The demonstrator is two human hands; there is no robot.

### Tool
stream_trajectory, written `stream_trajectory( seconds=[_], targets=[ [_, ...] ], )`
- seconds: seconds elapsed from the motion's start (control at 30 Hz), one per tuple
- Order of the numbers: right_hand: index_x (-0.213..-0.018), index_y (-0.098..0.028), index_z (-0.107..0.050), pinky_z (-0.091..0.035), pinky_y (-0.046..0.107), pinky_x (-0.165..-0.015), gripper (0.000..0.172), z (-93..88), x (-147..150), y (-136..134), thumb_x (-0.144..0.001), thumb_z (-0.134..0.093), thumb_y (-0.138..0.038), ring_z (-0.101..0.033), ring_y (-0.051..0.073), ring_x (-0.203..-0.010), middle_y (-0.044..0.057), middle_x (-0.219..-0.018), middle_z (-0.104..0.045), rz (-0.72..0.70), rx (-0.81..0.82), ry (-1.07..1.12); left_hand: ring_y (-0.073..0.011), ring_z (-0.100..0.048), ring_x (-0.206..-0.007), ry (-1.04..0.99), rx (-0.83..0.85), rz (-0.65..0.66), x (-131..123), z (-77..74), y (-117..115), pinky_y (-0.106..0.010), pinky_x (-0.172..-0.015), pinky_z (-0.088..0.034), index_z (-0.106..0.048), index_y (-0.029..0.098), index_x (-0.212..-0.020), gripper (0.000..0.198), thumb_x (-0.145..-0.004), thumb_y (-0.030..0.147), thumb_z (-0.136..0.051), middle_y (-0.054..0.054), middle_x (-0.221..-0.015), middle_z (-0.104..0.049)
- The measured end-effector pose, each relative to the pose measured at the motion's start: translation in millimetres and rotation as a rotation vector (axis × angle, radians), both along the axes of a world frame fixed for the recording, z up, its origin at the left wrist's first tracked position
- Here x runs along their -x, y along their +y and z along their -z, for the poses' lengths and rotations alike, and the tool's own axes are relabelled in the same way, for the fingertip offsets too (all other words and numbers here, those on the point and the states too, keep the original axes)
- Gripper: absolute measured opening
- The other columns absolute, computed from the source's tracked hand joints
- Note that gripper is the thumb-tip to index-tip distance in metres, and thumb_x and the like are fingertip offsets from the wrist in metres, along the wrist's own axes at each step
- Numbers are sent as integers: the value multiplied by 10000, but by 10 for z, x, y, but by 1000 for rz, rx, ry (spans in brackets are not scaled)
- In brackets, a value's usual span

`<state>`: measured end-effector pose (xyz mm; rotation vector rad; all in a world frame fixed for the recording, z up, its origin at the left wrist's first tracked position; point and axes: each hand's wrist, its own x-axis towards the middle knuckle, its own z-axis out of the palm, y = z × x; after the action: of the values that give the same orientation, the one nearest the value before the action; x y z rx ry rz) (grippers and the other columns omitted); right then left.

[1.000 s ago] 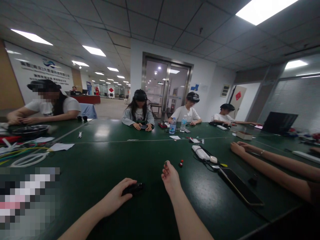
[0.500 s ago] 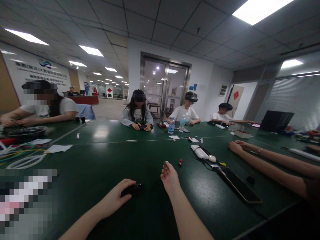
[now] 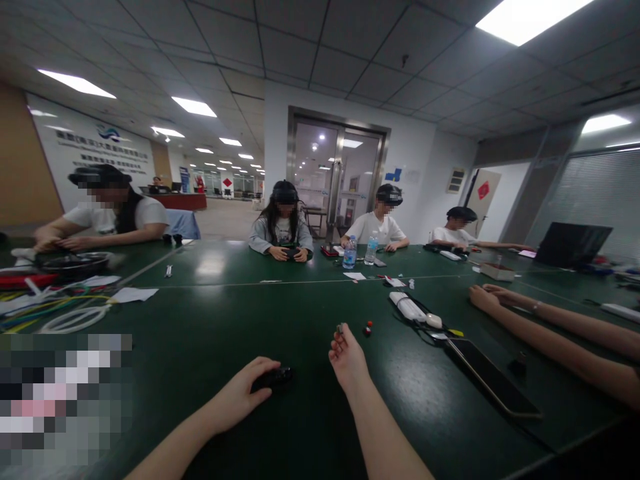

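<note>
My left hand (image 3: 245, 393) is wrapped round a short black cylinder (image 3: 281, 377) that lies on the dark green table; its end sticks out past the fingers and may belong to a small flashlight. Just above the table, my right hand (image 3: 346, 357) is closed in a pinch. A tiny greyish metallic piece (image 3: 341, 329) shows at its fingertips, too small to name. Right beside this hand, a small red and dark item (image 3: 369, 328) stands on the table.
To the right lie a white power strip (image 3: 407, 307), a phone-like black slab (image 3: 493, 377) and a co-worker's arms (image 3: 530, 320). Water bottles (image 3: 350, 253) stand farther back. Coloured cables (image 3: 75, 317) and paper (image 3: 135, 295) are at left. Several people sit around the table.
The whole view has shifted slightly, so everything appears a little farther right. Both hands keep nearly the same pose and hold.
</note>
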<state>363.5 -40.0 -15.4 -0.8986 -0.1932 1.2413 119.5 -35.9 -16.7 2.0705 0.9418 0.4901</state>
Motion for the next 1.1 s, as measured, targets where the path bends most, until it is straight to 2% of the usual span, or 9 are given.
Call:
stream_trajectory(
  seconds=[0.27,0.53,0.67,0.77,0.83,0.9,0.93,0.97,1.1],
  targets=[
    [-737,-188,-572,-369,170,-426,105,28,-21,39,-686,-620,-266,-508,48,-483,-46,-623,-566,-30,-10,31,-160,-443,-1094,7,-40,-19,-42,-99,-58,-326,-996,-295,-469,250,-1172,434,-740,227,-503,-20,-1204,-466],
    [-766,-194,-572,-409,188,-439,190,120,-67,88,-688,-625,-359,-523,69,-502,-29,-656,-584,-62,-7,1,-176,-461,-1062,-11,-70,-8,-43,-78,-50,-335,-963,-324,-488,243,-1146,411,-735,232,-488,-27,-1171,-480],
    [-773,-178,-580,-420,195,-465,190,132,-65,79,-686,-626,-341,-532,80,-539,-10,-693,-586,-94,29,-25,-178,-456,-1062,-14,-65,-17,-45,-89,-59,-331,-964,-326,-493,243,-1139,405,-734,242,-498,-25,-1177,-470],
    [-804,-185,-581,-426,214,-493,215,123,-56,54,-670,-637,-344,-540,101,-593,4,-753,-587,-52,87,-187,-180,-459,-1061,-15,-26,-18,-35,-115,-74,-335,-954,-343,-485,258,-1148,402,-747,256,-497,-17,-1183,-459],
    [-860,-214,-579,-426,229,-520,269,80,-26,14,-650,-649,-366,-540,119,-644,5,-814,-590,47,90,-410,-180,-455,-1069,-15,-5,-18,-27,-129,-82,-340,-954,-345,-481,274,-1153,399,-755,266,-495,-8,-1187,-454],
    [-897,-238,-581,-426,244,-578,294,2,38,-50,-641,-654,-364,-537,137,-711,4,-863,-593,119,4,-681,-182,-450,-1077,-11,10,-25,-22,-132,-84,-344,-953,-349,-476,282,-1159,402,-757,271,-496,-5,-1196,-447],
    [-899,-240,-591,-426,254,-627,276,-43,83,-89,-654,-643,-356,-535,148,-751,7,-868,-595,84,-82,-789,-184,-449,-1078,-10,13,-28,-21,-128,-83,-346,-951,-351,-474,280,-1161,406,-757,270,-497,-8,-1200,-444],
    [-904,-241,-602,-420,264,-658,258,-86,135,-128,-670,-627,-348,-531,155,-773,9,-869,-597,-11,-161,-888,-185,-450,-1076,-10,12,-29,-23,-121,-80,-346,-950,-352,-474,276,-1162,407,-755,268,-498,-11,-1201,-443],
    [-866,-250,-637,-390,271,-673,189,-163,332,-251,-683,-611,-288,-513,153,-765,1,-877,-584,-461,-336,-1239,-177,-462,-1052,-14,-42,-17,-41,-85,-59,-331,-954,-340,-494,252,-1140,400,-741,235,-502,-19,-1162,-468]
  ],
)
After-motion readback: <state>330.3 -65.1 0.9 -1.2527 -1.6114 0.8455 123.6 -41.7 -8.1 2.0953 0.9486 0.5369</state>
